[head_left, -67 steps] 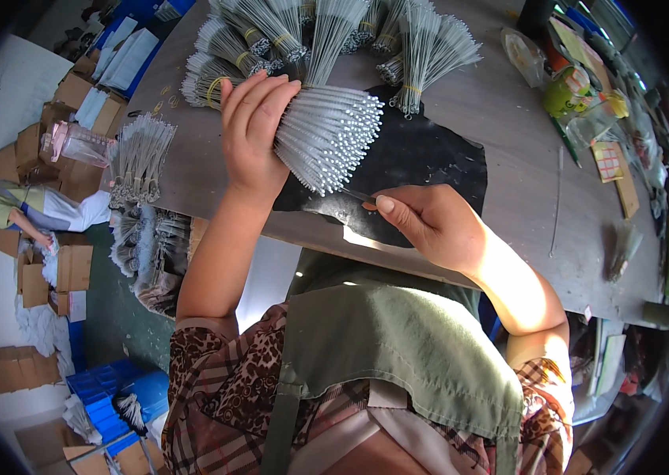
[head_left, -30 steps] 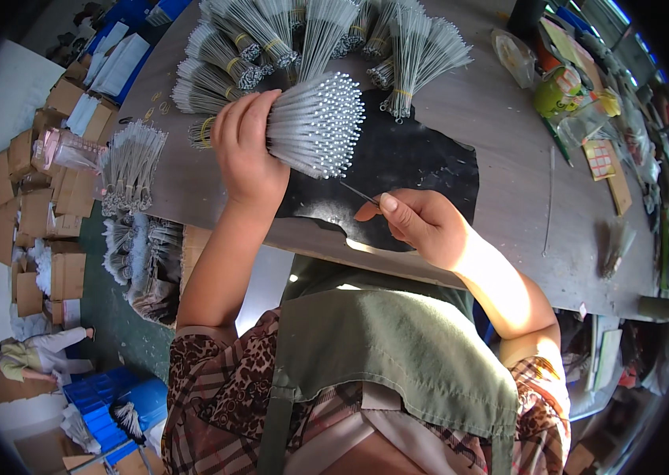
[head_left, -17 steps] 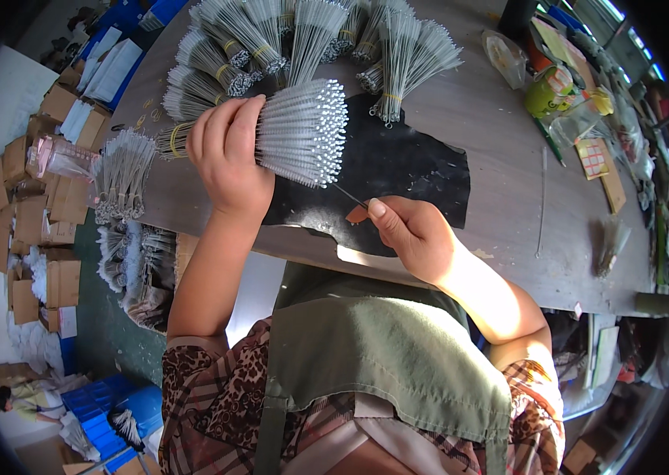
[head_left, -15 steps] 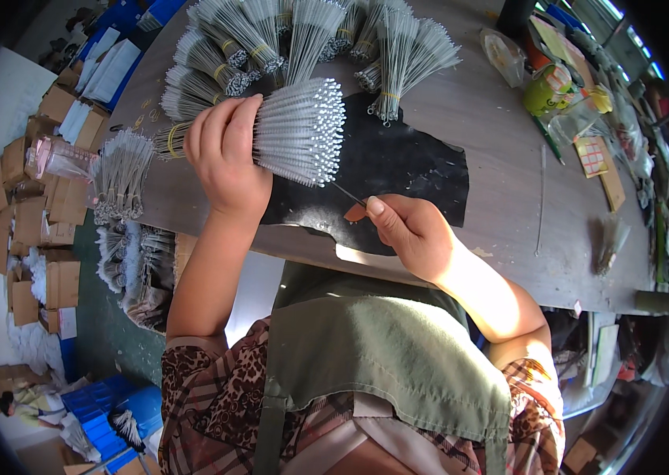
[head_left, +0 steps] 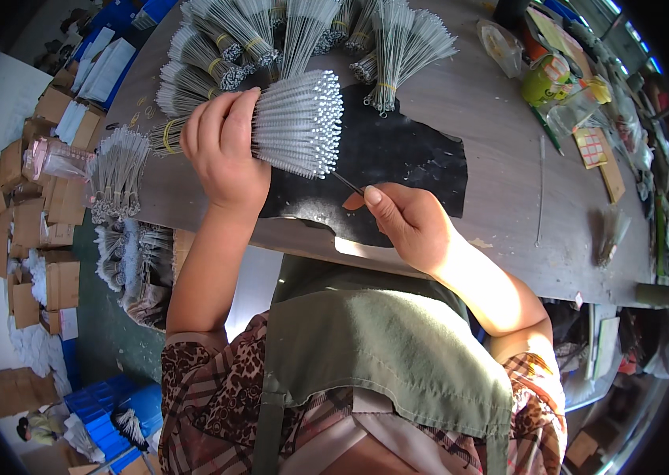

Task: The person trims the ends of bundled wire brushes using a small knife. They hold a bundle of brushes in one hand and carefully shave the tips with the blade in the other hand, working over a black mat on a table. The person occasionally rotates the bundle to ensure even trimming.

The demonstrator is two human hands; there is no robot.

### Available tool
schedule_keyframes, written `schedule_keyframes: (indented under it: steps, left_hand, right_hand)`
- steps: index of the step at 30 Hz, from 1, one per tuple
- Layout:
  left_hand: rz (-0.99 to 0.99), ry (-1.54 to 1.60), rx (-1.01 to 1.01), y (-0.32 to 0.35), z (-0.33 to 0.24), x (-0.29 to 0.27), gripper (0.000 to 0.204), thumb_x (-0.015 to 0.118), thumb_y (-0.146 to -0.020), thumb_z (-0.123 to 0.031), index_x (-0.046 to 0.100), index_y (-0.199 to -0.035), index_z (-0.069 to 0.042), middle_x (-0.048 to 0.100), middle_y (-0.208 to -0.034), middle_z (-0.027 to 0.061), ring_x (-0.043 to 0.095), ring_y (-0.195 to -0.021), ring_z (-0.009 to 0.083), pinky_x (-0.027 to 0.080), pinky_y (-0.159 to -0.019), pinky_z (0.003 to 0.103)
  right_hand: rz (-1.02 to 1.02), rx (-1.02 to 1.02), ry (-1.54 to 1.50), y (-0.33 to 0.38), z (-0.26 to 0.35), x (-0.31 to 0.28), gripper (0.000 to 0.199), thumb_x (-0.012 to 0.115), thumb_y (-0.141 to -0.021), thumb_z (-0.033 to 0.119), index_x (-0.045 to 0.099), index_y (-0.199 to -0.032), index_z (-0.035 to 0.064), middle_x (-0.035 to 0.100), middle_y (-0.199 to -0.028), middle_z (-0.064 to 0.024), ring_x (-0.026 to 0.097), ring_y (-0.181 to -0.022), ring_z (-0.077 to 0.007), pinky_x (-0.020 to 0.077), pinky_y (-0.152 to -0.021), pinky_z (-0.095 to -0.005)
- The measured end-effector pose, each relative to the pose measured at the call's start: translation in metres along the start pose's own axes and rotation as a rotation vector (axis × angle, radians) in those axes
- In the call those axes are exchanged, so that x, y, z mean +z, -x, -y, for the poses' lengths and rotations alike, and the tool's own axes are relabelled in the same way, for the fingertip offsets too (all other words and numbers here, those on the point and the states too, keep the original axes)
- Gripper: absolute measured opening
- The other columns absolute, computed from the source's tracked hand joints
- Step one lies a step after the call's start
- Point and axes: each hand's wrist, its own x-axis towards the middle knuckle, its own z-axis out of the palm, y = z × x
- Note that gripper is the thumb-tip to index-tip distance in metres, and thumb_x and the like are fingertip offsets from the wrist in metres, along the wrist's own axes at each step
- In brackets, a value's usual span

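Note:
My left hand (head_left: 227, 150) is wrapped round a thick bundle of thin wire brushes (head_left: 299, 123), whose white bristle ends fan out to the right. A yellow band (head_left: 167, 136) ties their wire stems left of the hand. Between thumb and fingers, my right hand (head_left: 409, 222) pinches a thin dark metal tool (head_left: 348, 183). Its far end reaches the lower right edge of the bristles; the tip is hard to make out. A reddish-brown flap (head_left: 353, 202) shows beside the right fingertips. Beneath both hands lies a black sheet (head_left: 421, 162) on the grey table.
Several banded brush bundles (head_left: 255, 39) stand and lie along the table's far side, with another group (head_left: 119, 170) at the left edge. One loose brush (head_left: 541, 190) lies at right, near a green-yellow container (head_left: 546, 83) and a plastic bag (head_left: 500, 46). Cardboard boxes (head_left: 34, 229) are piled beyond the left edge.
Both hands keep their grips, and the tool stays at the bundle's lower right edge. The whole view has shifted slightly; the hands sit a little higher in it.

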Motion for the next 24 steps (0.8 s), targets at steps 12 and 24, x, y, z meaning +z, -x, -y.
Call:
schedule_keyframes:
  steps: [12,24]
  left_hand:
    - [0.031,0.164,-0.133,0.007,0.0,0.006,0.04,0.069,-0.067,-0.01,0.06,-0.105,-0.007,0.058,-0.099,0.009,0.053,-0.094,0.0297,0.039,-0.085,0.04]
    - [0.142,0.512,-0.273,0.018,-0.015,0.02,0.037,0.069,-0.062,-0.005,0.059,-0.098,-0.006,0.06,-0.092,0.0106,0.056,-0.086,0.031,0.044,-0.078,0.038]
  right_hand:
    - [-0.144,-0.568,0.285,-0.013,-0.029,-0.009,0.032,0.055,-0.089,0.025,0.058,-0.104,-0.003,0.061,-0.075,-0.0194,0.061,-0.067,-0.0349,0.0492,-0.061,-0.0369]
    - [-0.072,-0.799,0.316,-0.02,-0.029,-0.007,0.036,0.054,-0.089,0.026,0.058,-0.101,-0.0073,0.058,-0.069,-0.0166,0.058,-0.059,-0.0322,0.0478,-0.057,-0.0344]
